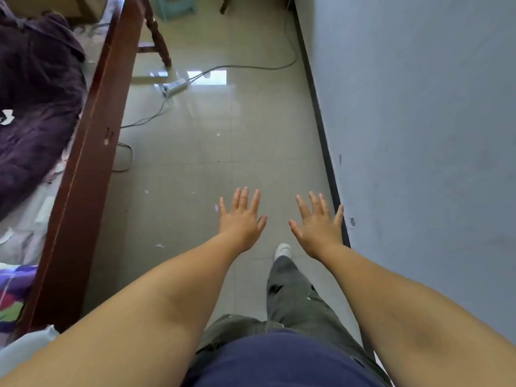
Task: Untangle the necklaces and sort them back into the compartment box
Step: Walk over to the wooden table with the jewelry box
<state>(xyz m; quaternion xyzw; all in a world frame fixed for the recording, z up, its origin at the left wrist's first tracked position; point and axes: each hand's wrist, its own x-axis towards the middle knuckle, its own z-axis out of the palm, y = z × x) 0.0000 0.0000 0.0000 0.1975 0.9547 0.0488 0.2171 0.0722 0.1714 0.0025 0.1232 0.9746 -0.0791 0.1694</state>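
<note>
No necklace and no compartment box show in this view. My left hand (241, 217) is stretched out in front of me over the tiled floor, palm down, fingers spread, holding nothing. My right hand (318, 222) is held out beside it the same way, fingers apart and empty, close to the wall on the right. Both bare forearms reach in from the bottom of the frame. Below them I see my dark blue top, grey trousers and one white shoe (282, 250).
A dark wooden bed frame (92, 152) runs along the left, with a purple blanket (36, 107) on the bed. A power strip (174, 87) and its cables lie on the floor ahead. A grey wall (418, 135) borders the right. A chair leg (159, 37) stands further ahead.
</note>
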